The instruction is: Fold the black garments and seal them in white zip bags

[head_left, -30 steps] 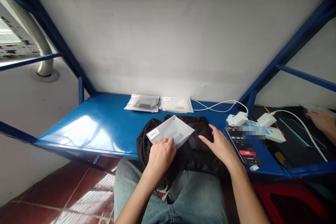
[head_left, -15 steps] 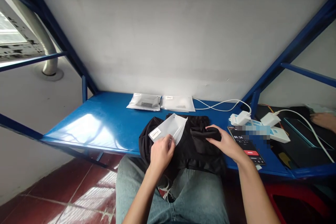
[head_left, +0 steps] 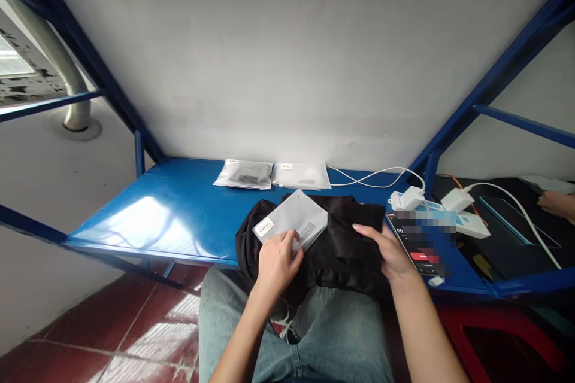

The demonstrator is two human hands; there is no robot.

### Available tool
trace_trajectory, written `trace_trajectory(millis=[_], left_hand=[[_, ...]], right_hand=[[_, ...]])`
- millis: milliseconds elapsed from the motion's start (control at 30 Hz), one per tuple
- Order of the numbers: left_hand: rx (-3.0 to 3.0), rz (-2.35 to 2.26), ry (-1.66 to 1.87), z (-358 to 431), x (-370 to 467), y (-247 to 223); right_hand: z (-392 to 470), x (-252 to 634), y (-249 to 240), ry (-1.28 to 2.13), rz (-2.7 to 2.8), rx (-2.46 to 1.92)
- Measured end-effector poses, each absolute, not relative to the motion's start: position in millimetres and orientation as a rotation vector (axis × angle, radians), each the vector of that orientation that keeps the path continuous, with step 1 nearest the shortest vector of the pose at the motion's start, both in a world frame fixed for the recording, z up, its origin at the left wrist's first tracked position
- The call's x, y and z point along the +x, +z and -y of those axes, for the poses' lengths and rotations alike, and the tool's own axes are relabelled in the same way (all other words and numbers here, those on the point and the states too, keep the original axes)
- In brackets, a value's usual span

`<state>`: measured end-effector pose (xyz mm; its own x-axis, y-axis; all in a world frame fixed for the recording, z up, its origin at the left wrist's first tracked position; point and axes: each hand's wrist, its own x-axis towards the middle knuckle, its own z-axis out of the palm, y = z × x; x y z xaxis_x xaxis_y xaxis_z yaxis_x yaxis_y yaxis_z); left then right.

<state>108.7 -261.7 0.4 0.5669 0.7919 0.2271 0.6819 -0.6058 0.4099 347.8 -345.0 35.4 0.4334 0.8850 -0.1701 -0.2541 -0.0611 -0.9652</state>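
A black garment [head_left: 350, 266] lies bunched at the front edge of the blue table, partly over my thighs. On its left part rests a translucent zip bag [head_left: 291, 215] with a white label. My left hand [head_left: 279, 257] is on the bag's lower edge, its fingers bent and pressed on the plastic. At the garment's right side is my right hand [head_left: 390, 251], thumb stretched out over the black cloth; its other fingers are partly hidden by the hand, and what they touch does not show clearly.
Two filled translucent bags [head_left: 244, 173] lie along the wall. A phone [head_left: 417, 251], white power strips [head_left: 467, 224] and cables are on the right. Another person's hand [head_left: 557, 204] shows at the far right.
My right hand has let go of the folded black cloth, which now lies flatter, and has moved slightly right and down. The bag under my left hand lies flatter.
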Motion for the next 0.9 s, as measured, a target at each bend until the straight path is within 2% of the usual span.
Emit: trace_trajectory(millis=[100, 267, 367, 600, 700, 800, 900], left_hand=[[2.505, -1.219, 0.542, 261, 108, 4], [2.416, -1.216, 0.517, 255, 105, 7], [2.353, -1.262, 0.582, 253, 105, 7], [2.502, -1.137, 0.81, 267, 106, 0], [2.603, -1.095, 0.852, 275, 110, -2], [2.643, -1.084, 0.901, 279, 114, -1], [2.668, -1.091, 0.906, 280, 115, 0]], right_hand=[[335, 330, 23, 1.088, 0.646, -1.313], [324, 321, 10, 1.106, 1.166, -1.441], [322, 323, 11, 1.077, 1.261, -1.494], [319, 315, 6, 1.129, 0.928, -1.469], [315, 306, -3, 0.982, 0.788, -1.424], [311, 297, -11, 0.73, 0.903, -1.546], [309, 286, -12, 0.727, 0.842, -1.475]])
